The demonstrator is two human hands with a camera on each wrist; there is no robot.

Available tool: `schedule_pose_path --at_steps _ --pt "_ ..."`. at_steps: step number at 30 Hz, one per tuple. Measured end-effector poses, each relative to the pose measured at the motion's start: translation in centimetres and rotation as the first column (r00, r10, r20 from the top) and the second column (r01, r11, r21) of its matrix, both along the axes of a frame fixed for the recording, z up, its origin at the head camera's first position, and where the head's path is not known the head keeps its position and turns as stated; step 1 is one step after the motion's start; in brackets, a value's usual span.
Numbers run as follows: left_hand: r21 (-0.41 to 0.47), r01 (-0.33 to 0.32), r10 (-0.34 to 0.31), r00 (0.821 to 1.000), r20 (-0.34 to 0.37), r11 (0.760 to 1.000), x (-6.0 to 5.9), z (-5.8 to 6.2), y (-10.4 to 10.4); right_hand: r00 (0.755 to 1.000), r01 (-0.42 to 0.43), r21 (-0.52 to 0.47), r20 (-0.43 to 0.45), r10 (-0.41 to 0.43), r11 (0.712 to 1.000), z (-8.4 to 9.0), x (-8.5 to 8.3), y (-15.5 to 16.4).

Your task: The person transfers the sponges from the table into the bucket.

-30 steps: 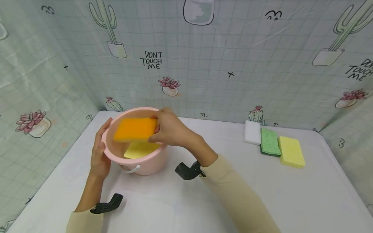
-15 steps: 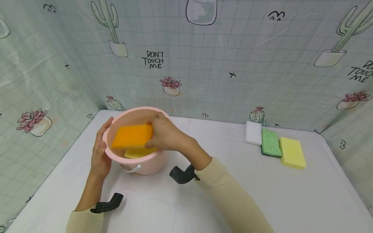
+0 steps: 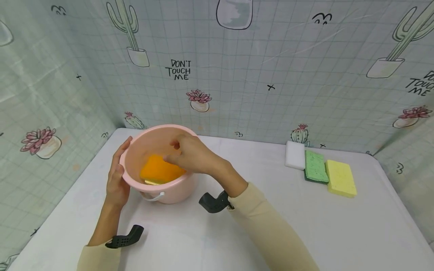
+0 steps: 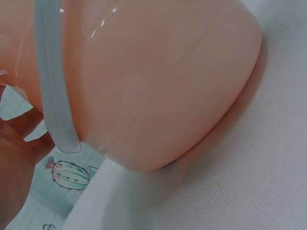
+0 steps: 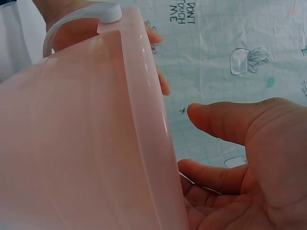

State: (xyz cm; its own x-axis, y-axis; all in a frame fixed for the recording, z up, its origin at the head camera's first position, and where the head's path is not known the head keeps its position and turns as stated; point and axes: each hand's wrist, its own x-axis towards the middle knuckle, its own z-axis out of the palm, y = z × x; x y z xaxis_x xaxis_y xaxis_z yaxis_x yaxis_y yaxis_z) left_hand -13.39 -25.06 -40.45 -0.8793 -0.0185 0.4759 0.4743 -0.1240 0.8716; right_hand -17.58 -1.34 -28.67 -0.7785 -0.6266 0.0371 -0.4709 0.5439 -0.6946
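A pink bucket (image 3: 177,188) with a white handle (image 4: 52,86) stands at the table's back left. Inside lies an orange sponge (image 3: 159,168), on top of a yellow sponge (image 3: 154,183) of which only a sliver shows. My left hand (image 3: 116,184) rests against the bucket's left outside wall, fingers stretched along it up to the rim. Over the bucket's right rim is my right hand (image 3: 193,154), holding nothing. Its thumb (image 5: 216,117) and fingers are spread apart, with the thumb tip overlapping the orange sponge in the head view.
At the back right, a white sponge (image 3: 295,155), a green scouring sponge (image 3: 316,166) and a yellow sponge (image 3: 340,178) lie side by side on the white table (image 3: 271,218). A cloth (image 3: 237,75) printed with cacti hangs behind and to the sides.
The orange sponge has gone down into the bucket, and my right hand has let go of it. The left hand stays at the bucket's side.
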Motion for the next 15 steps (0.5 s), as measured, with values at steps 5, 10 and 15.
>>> schedule_pose_path --at_steps 5,10,15 --pt "0.001 -0.005 0.005 1.0 0.005 1.0 0.0 -0.1 0.0 1.0 -0.003 -0.029 0.01 0.003 1.0 0.0 0.1 0.2" --pt "0.007 -0.004 0.004 1.0 0.005 1.0 0.0 -0.1 0.0 1.0 0.001 -0.052 0.014 0.0 0.999 0.0 0.2 0.6" --pt "0.011 0.003 -0.003 1.0 -0.007 1.0 -0.1 0.0 0.0 1.0 -0.008 -0.086 -0.006 0.007 0.996 -0.1 0.3 1.4"
